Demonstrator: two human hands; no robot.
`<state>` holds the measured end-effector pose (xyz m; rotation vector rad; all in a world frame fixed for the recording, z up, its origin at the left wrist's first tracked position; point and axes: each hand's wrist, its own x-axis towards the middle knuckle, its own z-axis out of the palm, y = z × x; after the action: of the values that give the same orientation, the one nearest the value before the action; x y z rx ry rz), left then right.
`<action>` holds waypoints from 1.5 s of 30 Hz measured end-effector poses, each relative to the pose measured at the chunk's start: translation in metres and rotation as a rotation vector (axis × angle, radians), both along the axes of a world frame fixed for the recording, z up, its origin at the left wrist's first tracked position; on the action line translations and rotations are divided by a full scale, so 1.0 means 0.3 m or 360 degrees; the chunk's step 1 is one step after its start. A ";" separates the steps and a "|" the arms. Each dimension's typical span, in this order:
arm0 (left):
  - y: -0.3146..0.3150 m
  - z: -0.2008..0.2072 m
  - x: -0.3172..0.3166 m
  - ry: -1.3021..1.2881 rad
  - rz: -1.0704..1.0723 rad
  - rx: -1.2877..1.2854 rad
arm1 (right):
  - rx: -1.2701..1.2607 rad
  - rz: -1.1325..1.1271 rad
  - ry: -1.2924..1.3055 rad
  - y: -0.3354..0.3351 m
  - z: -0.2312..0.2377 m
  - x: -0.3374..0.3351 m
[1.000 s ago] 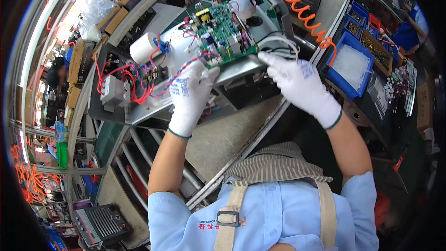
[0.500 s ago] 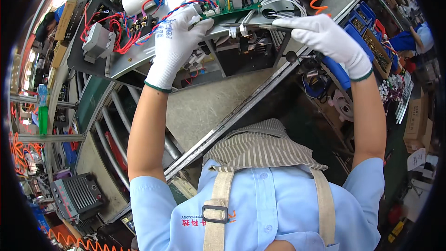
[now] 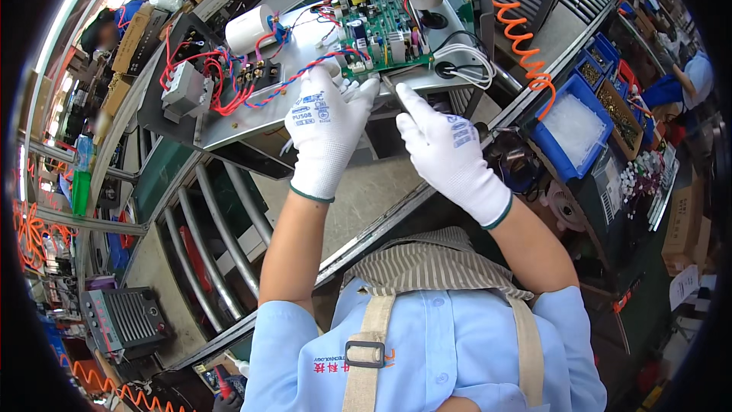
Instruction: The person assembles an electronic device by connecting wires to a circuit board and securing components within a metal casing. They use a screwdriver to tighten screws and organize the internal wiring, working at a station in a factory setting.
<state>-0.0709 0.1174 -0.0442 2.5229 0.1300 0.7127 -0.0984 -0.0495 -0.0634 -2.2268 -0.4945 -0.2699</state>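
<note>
Both my hands wear white knit gloves with green cuffs. My left hand [image 3: 326,126] is at the front edge of a green circuit board [image 3: 381,27], its thumb and fingers closed together beside the small connectors. Whatever they pinch is hidden. To its right, my right hand [image 3: 450,149] has the index finger stretched along a slim pointed metal tool [image 3: 390,84]. Most of that tool is covered by the glove; its tip points at the left fingertips. Twisted red and blue wires [image 3: 305,69] run from the board past my left fingers.
The board sits on a metal chassis [image 3: 252,123] with a white cylinder [image 3: 250,29] and a grey transformer block [image 3: 188,89]. White looped cables [image 3: 476,65] lie right of it. Steel rollers [image 3: 221,214] are at left. An orange coiled hose [image 3: 518,34] hangs above a blue bin [image 3: 572,126].
My right hand has swung left and closer to my body, with the tool now mostly hidden. My left hand sits lower and further right in view. The chassis also appears lower.
</note>
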 end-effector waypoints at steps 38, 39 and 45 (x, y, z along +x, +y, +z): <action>0.130 0.060 -0.042 0.0068 -0.0469 0.0045 | 0.0432 0.0539 0.0232 -0.023 -0.027 0.077; 0.147 0.092 -0.110 0.0159 -0.0556 0.0061 | 0.0397 0.0551 0.0157 -0.027 -0.027 0.086; 0.327 0.261 -0.010 -0.0039 -0.0412 0.0026 | 0.0610 0.0435 0.1102 0.060 0.085 0.100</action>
<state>-0.0738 0.2156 0.0341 2.4841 -0.2082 0.6411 -0.0685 -0.0315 -0.0379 -1.7059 -0.3201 0.4995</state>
